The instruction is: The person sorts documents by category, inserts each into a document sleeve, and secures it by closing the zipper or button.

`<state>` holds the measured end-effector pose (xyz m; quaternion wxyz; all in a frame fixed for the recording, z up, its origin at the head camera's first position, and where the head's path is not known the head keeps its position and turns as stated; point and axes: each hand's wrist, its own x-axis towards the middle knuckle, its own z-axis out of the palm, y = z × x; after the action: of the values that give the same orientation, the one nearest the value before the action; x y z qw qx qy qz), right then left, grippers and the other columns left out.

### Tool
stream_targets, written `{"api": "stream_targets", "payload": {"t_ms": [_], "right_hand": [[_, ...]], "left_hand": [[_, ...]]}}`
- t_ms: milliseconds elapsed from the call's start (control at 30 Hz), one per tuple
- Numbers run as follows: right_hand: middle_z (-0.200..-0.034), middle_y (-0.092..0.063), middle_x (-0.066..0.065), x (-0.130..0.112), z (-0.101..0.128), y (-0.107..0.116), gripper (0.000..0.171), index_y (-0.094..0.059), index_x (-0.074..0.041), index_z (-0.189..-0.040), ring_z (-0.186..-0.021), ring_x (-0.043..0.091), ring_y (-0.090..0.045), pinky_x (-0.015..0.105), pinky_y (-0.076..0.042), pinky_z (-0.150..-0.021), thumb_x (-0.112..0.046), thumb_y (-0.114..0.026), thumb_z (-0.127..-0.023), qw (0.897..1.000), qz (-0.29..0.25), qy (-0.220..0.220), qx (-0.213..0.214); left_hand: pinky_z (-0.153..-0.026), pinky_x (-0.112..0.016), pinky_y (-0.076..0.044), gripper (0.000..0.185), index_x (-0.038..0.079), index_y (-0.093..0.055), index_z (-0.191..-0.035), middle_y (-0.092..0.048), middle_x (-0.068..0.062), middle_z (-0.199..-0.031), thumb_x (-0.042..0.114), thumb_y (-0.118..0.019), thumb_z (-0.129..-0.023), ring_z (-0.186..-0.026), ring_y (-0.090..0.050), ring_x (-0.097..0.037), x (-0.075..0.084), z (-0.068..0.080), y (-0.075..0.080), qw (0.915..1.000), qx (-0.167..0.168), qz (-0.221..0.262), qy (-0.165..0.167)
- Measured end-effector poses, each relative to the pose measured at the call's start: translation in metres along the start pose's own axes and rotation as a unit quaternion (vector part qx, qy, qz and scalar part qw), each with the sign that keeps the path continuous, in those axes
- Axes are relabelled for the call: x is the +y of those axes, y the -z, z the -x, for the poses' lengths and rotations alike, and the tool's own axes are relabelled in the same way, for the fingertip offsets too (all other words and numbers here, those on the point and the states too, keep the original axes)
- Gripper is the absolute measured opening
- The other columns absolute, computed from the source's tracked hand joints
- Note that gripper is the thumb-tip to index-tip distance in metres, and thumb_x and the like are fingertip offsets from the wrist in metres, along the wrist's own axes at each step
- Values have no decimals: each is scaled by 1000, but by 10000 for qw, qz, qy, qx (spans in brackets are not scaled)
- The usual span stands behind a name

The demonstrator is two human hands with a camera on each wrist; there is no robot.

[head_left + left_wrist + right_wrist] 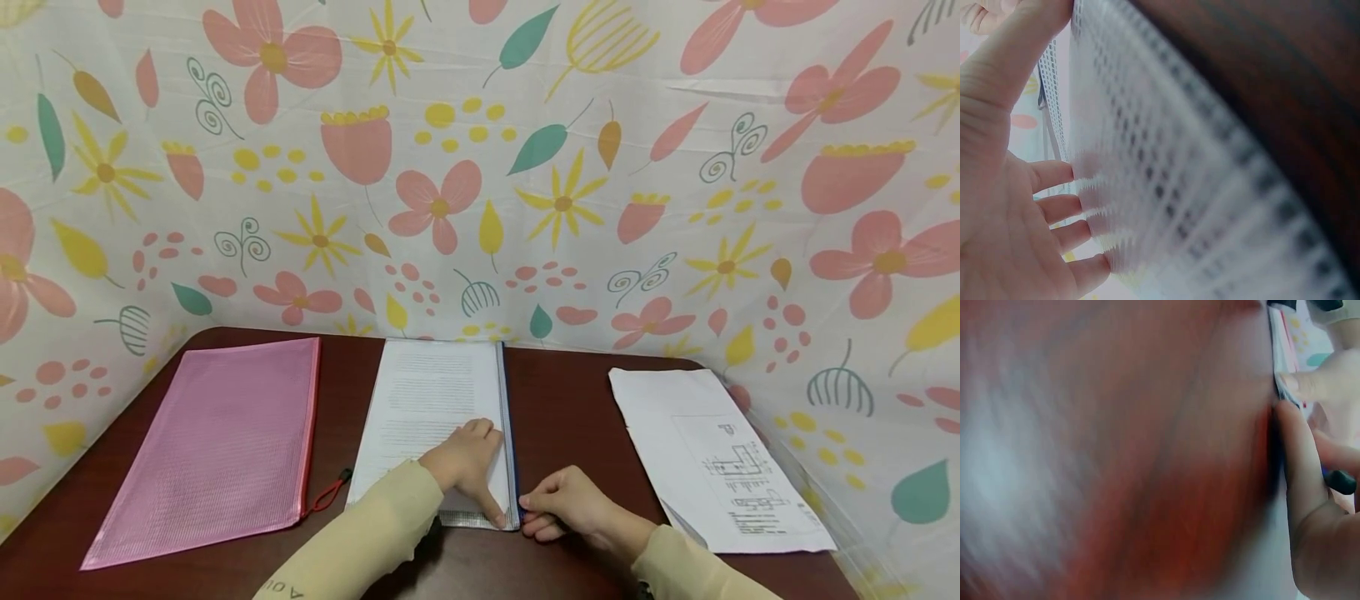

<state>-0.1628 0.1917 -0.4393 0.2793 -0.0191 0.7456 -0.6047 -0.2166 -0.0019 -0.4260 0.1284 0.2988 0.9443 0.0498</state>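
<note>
mesh pouch lain flat on desk | pressed under flat left hand fingers | near corner pinched by right hand fingers

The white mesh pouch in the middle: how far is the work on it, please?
Done: printed sheets lie inside the white mesh pouch. In hand: the left hand presses flat on the pouch near its bottom corner, while the right hand pinches at the lower end of the blue zipper edge; whether that edge is open or closed cannot be told. Left: the loose papers lie outside any pouch, and the pink pouch is untouched.
</note>
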Motion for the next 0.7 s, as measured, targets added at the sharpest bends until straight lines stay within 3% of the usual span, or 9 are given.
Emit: {"api": "stream_targets", "payload": {"t_ms": [167,700], "right_hand": [[-68,-69,6,2,0,-5,27,-65,14,-94,-61,13,-68,29,-57,-57,-12,-67,-86,9991,-294,21,316],[-68,-69,7,-2,-7,-11,29,-64,17,-99,-59,11,-66,30,-58,-57,-10,-65,-88,9945,-326,157,984]], "left_hand": [[-113,-43,-31,125,8,-34,-143,-36,-9,-144,72,-80,-46,-137,-31,-27,0,1,1,10000,-8,30,17],[-113,-42,-30,126,9,-32,-145,-33,-8,-146,72,-79,-46,-139,-30,-26,-1,1,0,10000,-66,20,5]]}}
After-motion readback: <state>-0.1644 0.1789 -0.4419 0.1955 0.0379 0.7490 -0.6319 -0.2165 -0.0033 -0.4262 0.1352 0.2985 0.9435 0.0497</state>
